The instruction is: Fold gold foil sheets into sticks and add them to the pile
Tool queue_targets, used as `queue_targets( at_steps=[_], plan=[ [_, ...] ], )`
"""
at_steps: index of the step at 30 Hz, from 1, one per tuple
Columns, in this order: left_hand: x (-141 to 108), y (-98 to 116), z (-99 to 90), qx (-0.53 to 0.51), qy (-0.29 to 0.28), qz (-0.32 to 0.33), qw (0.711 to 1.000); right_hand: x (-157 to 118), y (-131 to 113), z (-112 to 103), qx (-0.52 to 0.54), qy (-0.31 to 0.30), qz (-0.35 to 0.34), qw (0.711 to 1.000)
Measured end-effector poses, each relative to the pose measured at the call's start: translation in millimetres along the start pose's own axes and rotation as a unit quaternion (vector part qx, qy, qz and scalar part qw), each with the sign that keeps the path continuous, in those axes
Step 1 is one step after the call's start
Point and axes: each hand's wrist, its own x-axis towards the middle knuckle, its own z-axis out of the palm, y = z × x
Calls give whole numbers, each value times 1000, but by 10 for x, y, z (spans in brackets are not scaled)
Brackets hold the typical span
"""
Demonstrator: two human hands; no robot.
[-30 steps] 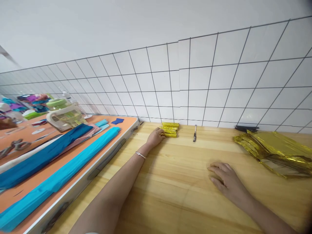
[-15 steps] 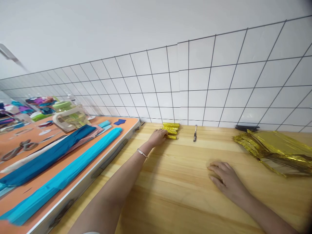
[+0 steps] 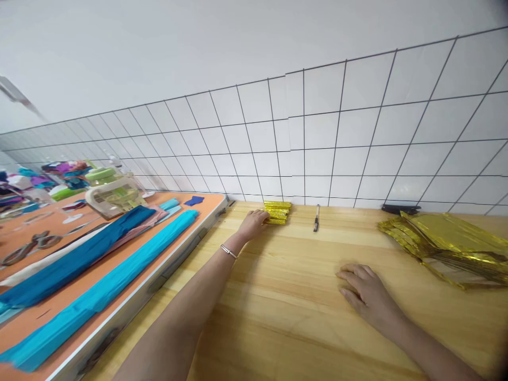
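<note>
My left hand (image 3: 254, 224), with a silver bracelet at the wrist, reaches toward the wall. Its fingers are bent together over the left ends of several shiny gold foil strips (image 3: 280, 211), which lie side by side on the wooden table. The fingertips are partly hidden. To the right of the strips lies a small cutter or pen (image 3: 316, 219), untouched. Nothing is in my right hand (image 3: 363, 290), which hovers or rests low over the wood with its thumb apart from the loosely bent fingers. A larger stack of gold foil (image 3: 460, 235) lies beyond it at the right.
On the left, an orange-topped table (image 3: 153, 270) holds blue cloth strips (image 3: 115, 288), scissors (image 3: 35, 246) and a clear container with a green lid (image 3: 103, 177). A black object (image 3: 400, 208) lies against the white tiled wall (image 3: 317, 127).
My left hand has shifted slightly left and toward me. The front gold strip, which stuck out before, now lies closer in line with the others. My right hand has barely moved.
</note>
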Motion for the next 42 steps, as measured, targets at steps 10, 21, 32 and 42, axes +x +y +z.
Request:
queue_targets(
  at_steps=[10,21,32,42],
  plan=[
    [-16,1,147,4,37,2,999,-3,-6,0,-2,-5,8,1000],
    [59,50,325,-13,74,-26,997,-7,22,14,-8,-7,10,1000],
    [67,37,362,-53,91,-45,993,-1,1,-1,-16,-19,14,1000],
    [51,107,394,-160,113,-87,977,-7,8,7,10,-12,24,1000]
  ],
)
